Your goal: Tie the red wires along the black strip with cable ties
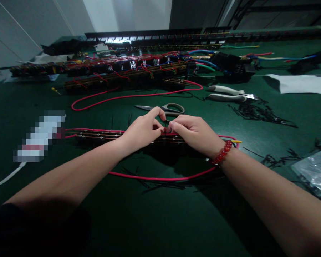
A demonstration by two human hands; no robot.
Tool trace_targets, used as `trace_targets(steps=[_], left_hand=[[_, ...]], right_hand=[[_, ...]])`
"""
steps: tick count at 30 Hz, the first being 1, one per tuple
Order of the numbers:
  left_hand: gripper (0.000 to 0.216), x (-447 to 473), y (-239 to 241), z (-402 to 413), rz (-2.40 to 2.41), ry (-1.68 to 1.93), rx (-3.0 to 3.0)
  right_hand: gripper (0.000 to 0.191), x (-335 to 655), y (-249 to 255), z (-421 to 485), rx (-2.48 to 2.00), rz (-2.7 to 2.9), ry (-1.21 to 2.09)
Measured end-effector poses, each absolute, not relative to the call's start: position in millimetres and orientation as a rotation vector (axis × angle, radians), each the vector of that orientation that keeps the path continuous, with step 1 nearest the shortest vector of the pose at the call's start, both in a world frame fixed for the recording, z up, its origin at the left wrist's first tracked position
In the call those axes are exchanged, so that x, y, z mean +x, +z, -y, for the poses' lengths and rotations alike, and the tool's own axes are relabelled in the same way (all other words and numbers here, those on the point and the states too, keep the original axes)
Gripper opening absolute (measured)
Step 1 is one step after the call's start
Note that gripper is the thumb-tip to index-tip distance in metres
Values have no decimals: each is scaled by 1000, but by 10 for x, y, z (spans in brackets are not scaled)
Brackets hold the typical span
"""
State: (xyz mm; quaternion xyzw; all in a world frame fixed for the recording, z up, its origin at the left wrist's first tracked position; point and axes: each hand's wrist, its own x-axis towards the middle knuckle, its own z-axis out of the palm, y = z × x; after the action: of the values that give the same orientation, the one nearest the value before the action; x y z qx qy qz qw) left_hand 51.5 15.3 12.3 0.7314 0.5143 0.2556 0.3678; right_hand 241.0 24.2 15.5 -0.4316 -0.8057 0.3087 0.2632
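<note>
My left hand [143, 131] bends over the middle of a long dark assembly with metal rods [101, 135] and a red cable [149, 177] along it. Its thumb and fingers close at the base of a thin black cable tie [167, 120] there; the exact contact is partly hidden. My right hand [196, 132], with a red bead bracelet at the wrist, pinches the same tie between thumb and index finger. Other black ties [130, 120] stick up from the assembly to the left. Scissors [173, 108] lie just behind my fingers.
Pliers with pale handles [226, 93] lie behind right, beside a heap of black tie offcuts [256, 111]. More wired assemblies [128, 73] stretch across the back. A blurred-out device [40, 135] with a white cable lies left, a clear plastic bag [317, 169] right.
</note>
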Motion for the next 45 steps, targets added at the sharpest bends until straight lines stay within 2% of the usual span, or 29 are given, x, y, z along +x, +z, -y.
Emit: trace_targets(steps=[15, 19, 23, 27, 30, 40, 45], left_hand=[[20, 537, 122, -143, -1325, 610, 2024], [19, 537, 181, -90, -1348, 591, 2256], [19, 539, 314, 28, -1361, 448, 2684], [27, 557, 386, 111, -1285, 204, 2773], [24, 569, 375, 110, -1335, 63, 2801], [30, 546, 406, 121, -1272, -154, 2869], [21, 513, 439, 144, -1208, -167, 2915]], right_hand=[[33, 2410, 153, -247, -1174, 2226, 807], [34, 2413, 155, -242, -1175, 2161, 836], [35, 2418, 155, -232, -1120, 2060, 895], [37, 2422, 167, -218, -1131, 2049, 897], [37, 2421, 181, -213, -1140, 2067, 882], [37, 2427, 178, -237, -1143, 2103, 893], [35, 2433, 256, -219, -1170, 2178, 901]])
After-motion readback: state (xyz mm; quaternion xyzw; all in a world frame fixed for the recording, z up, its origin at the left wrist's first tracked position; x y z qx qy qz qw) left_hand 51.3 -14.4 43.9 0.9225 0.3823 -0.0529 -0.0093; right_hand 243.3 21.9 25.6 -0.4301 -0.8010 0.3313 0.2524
